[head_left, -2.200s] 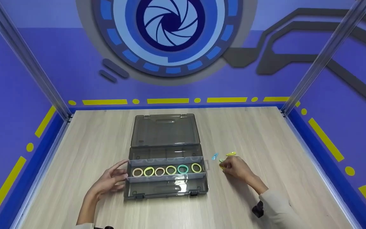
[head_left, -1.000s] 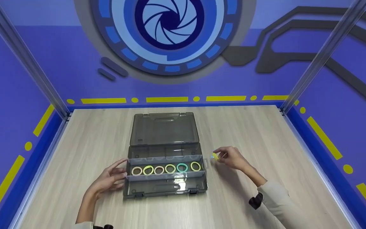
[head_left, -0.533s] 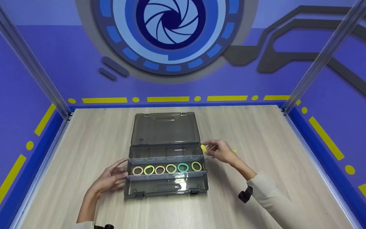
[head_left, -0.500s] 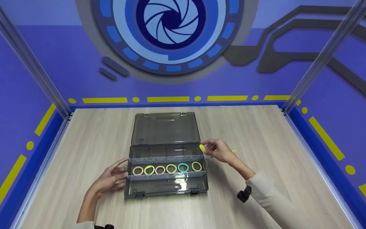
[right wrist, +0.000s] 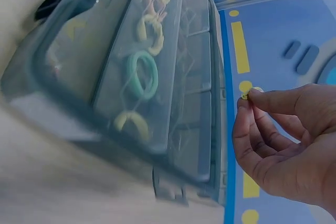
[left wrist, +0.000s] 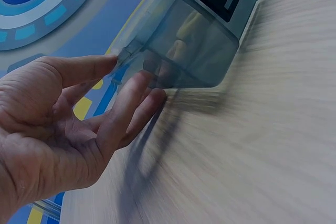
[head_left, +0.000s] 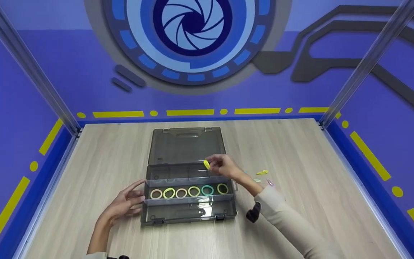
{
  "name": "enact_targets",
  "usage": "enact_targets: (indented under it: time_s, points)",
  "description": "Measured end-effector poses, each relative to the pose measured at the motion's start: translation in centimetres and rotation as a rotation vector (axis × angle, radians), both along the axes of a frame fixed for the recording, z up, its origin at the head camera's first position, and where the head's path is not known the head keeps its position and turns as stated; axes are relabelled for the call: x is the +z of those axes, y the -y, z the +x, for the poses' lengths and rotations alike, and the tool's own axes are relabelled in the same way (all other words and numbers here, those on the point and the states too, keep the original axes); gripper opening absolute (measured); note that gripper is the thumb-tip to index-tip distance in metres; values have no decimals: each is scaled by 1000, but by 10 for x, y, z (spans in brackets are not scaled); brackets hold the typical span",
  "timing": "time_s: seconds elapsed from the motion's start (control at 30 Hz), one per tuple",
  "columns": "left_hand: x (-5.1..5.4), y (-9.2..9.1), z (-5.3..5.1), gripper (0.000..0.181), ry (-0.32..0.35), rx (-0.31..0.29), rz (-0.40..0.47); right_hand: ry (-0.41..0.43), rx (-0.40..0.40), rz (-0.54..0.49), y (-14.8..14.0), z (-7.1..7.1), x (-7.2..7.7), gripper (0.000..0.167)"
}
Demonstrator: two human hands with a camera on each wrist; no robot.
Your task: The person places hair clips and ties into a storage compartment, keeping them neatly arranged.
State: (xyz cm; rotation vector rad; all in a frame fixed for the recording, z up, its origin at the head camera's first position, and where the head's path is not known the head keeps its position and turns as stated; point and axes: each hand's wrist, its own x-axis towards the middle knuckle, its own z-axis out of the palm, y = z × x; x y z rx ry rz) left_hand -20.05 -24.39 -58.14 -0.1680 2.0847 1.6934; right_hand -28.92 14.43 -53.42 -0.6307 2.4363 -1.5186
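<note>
A grey see-through plastic box point(head_left: 171, 210) stands with its lid point(head_left: 187, 147) thrown back. Several hair ties in pink, yellow and teal, among them a teal hair tie point(head_left: 207, 190), form a row in its middle compartment. My right hand point(head_left: 225, 168) pinches a yellow snap hair clip point(head_left: 207, 165) between thumb and forefinger, over the box's back compartment; little of the clip shows in the right wrist view. With extended, slightly bent fingers, my left hand point(left wrist: 79, 124) touches the box's left end wall point(left wrist: 194, 51).
Right of the box, loose hair clips lie on the wooden table point(head_left: 293, 151): a yellow clip point(head_left: 262, 172), a pink clip point(head_left: 270, 182) and a pale green clip point(head_left: 257, 180), partly behind the right forearm. A blue wall point(head_left: 128, 100) borders the table at the back.
My right hand has picked up the yellow hair clip from the table and carried it left, over the back of the box. The left hand stays at the box's end.
</note>
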Motion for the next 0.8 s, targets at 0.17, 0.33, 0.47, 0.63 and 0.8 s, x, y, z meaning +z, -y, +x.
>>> enact_targets:
  time_s: [0.17, 0.33, 0.47, 0.63, 0.8]
  points:
    - [-1, 0, 0, 70, -5, -17, 20, -23, 3, 4, 18, -5, -2, 33]
    - [0, 2, -1, 71, 11, -20, 25, -20, -24, 31, 39, -12, -6, 32]
    - [0, 3, 0, 71, 8, -15, 25, 13, -61, 39, 54, -17, -10, 32]
    - [0, 0, -1, 70, 4, 2, 15, 85, -98, 2, 70, -19, -14, 32]
    - [0, -2, 1, 69, 25, 31, 0, 116, -88, -13, 87, -18, -19, 32]
